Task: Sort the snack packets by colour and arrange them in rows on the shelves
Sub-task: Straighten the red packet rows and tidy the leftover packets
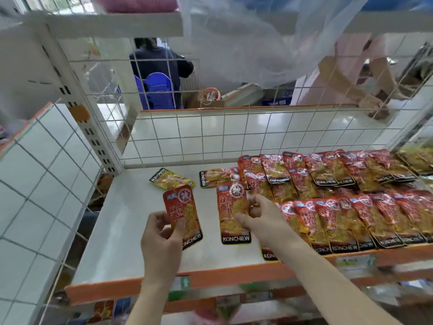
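My left hand pinches a red snack packet just above the white shelf, thumb across its lower front. My right hand holds a second red packet by its right edge, thumb on its face, the packet lying on the shelf. Two rows of red packets overlap along the right half of the shelf. A yellow packet and another packet lie sideways behind my hands.
White wire grid panels close the shelf's back and left side. An orange strip marks the front edge. Yellow packets sit at the far right. A clear plastic bag hangs above. A person stands behind the grid.
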